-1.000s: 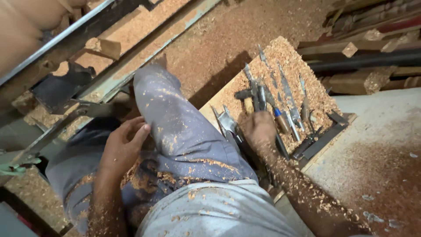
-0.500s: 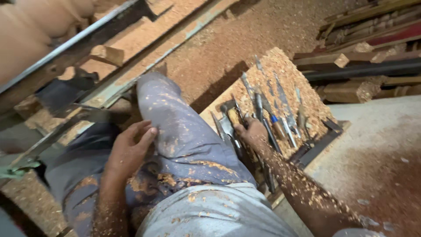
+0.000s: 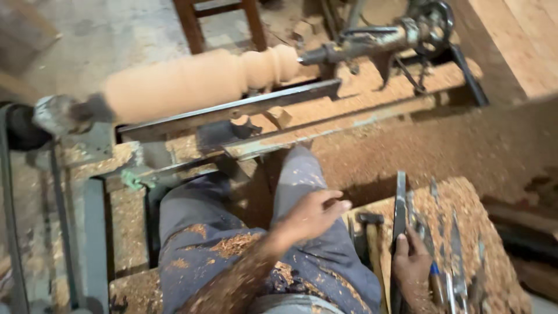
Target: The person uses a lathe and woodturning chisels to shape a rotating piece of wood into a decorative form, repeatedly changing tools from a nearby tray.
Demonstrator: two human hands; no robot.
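Note:
I sit at a wood lathe, my sawdust-covered trousers [image 3: 203,232] filling the lower middle of the view. My right hand [image 3: 411,270] is at the lower right, closed around a long dark flat chisel [image 3: 400,203] whose blade points away from me, with my thumb pressed on it. Over my right thigh is my left hand [image 3: 311,216], its fingers loosely spread and holding nothing. A pale turned wooden spindle [image 3: 192,81] is mounted across the lathe above, behind the long metal tool rest [image 3: 232,110].
A board [image 3: 465,195] covered in shavings at the right holds several more chisels [image 3: 453,244] and a small hammer [image 3: 369,220]. The tailstock [image 3: 378,38] grips the spindle's right end. Sawdust covers the lathe bed [image 3: 360,99]. Wooden chair legs [image 3: 192,23] stand beyond.
The view has tilted up from my lap, and the lathe and spindle now show. My right hand has closed on the long flat chisel. My left hand has lifted off my thigh.

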